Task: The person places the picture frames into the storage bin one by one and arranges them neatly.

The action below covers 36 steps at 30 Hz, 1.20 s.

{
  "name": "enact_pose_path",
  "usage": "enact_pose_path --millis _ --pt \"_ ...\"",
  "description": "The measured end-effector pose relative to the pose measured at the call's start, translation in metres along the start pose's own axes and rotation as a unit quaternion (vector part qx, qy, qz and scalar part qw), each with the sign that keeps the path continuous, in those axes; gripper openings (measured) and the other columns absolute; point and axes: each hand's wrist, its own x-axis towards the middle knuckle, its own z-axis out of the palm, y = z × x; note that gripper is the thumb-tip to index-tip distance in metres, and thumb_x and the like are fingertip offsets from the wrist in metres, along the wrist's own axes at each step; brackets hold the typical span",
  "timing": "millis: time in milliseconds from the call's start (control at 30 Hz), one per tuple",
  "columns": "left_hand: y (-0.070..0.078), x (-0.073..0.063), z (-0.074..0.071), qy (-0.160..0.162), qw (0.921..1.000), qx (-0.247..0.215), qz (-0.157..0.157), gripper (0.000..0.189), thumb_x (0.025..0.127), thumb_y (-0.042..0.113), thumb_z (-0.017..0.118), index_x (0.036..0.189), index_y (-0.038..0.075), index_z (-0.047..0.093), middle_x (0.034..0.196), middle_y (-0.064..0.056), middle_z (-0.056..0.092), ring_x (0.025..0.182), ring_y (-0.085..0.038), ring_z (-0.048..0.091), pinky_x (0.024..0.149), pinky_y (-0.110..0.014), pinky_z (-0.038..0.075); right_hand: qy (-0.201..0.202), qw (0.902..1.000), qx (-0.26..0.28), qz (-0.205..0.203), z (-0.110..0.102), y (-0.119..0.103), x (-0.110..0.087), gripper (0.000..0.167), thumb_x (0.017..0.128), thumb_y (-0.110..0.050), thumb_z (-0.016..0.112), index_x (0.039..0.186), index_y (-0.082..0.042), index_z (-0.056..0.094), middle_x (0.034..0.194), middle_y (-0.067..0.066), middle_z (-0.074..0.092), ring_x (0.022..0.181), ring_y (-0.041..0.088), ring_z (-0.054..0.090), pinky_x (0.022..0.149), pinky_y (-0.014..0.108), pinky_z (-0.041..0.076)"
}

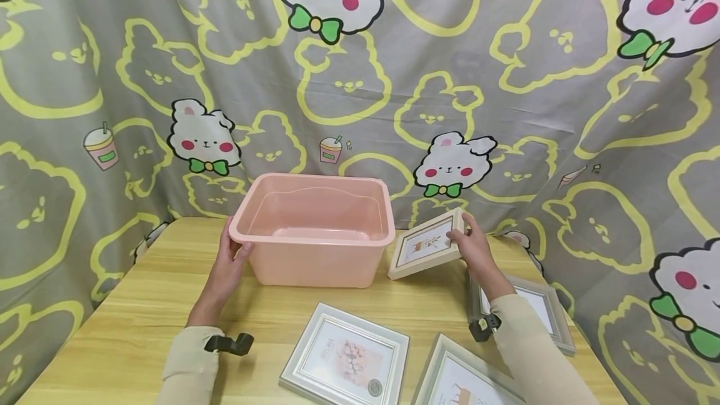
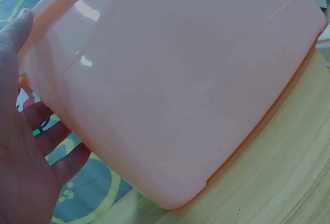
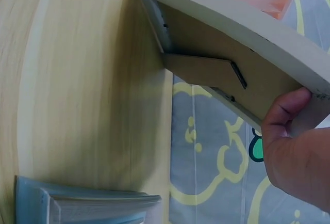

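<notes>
A pink plastic storage bin (image 1: pixel 316 265) stands at the back of the table, its open top up and nothing inside. My left hand (image 1: pixel 227 261) holds its left front corner, thumb at the rim and fingers along the side. To the right of the bin, my right hand (image 1: pixel 474 247) grips a cream picture frame (image 1: pixel 425 244) by its right edge. That frame is tilted, its right end raised and its lower left corner low beside the bin. In the right wrist view the brown backing (image 3: pixel 206 38) shows, with a stand flap (image 3: pixel 201 68) partly folded out.
A silver picture frame (image 1: pixel 350 355) with a pink flower print lies at the front middle. Another frame (image 1: pixel 464 380) lies to its right, partly under my right sleeve. A grey frame (image 1: pixel 540 305) lies at the table's right edge. A patterned curtain (image 1: pixel 349 80) hangs behind the table.
</notes>
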Motion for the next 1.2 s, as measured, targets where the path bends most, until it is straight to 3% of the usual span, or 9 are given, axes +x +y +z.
enact_pose_path --millis 200,500,700,933,1200 --pt "0.0 -0.001 0.0 -0.003 0.9999 -0.01 0.0 0.074 0.104 0.021 0.043 0.155 0.028 -0.01 0.162 -0.016 0.012 0.147 -0.036 0.015 0.093 0.0 0.03 -0.01 0.9999 -0.001 -0.009 -0.001 -0.007 -0.002 0.075 0.094 -0.014 0.051 0.157 -0.021 0.013 0.134 0.022 0.039 0.113 0.031 0.052 0.074 0.022 0.054" --pt "-0.002 -0.002 0.0 0.001 0.9999 -0.011 0.001 0.073 0.104 0.022 0.042 0.155 0.028 -0.009 0.161 -0.017 0.012 0.146 -0.038 0.016 0.093 0.0 0.03 -0.02 0.9996 -0.011 -0.017 0.0 -0.012 -0.002 0.074 0.094 -0.015 0.051 0.157 -0.019 0.013 0.123 0.017 0.043 0.103 0.025 0.056 0.074 0.023 0.055" --pt "-0.003 0.0 0.0 -0.006 0.9998 -0.007 0.019 0.071 0.104 0.021 0.041 0.155 0.03 -0.008 0.161 -0.017 0.012 0.145 -0.037 0.017 0.094 -0.001 0.03 -0.021 0.9996 -0.01 -0.017 -0.001 -0.015 -0.003 0.074 0.093 -0.014 0.051 0.157 -0.019 0.013 0.12 0.015 0.044 0.098 0.02 0.057 0.073 0.022 0.055" --pt "0.0 0.001 0.0 -0.007 0.9997 -0.005 0.022 0.07 0.105 0.022 0.04 0.155 0.03 -0.007 0.161 -0.016 0.013 0.145 -0.037 0.017 0.093 -0.001 0.031 -0.016 0.9995 -0.01 -0.025 0.0 -0.02 -0.004 0.073 0.091 -0.011 0.054 0.155 -0.015 0.02 0.112 0.011 0.044 0.086 0.013 0.056 0.07 0.021 0.055" --pt "0.001 0.0 0.002 -0.002 0.9997 -0.01 0.022 0.071 0.104 0.019 0.041 0.156 0.028 -0.007 0.16 -0.018 0.014 0.144 -0.039 0.019 0.092 -0.001 0.032 -0.018 0.9984 -0.041 -0.034 0.002 -0.028 -0.01 0.068 0.089 -0.011 0.055 0.152 -0.015 0.029 0.112 0.013 0.048 0.092 0.02 0.058 0.071 0.027 0.056"
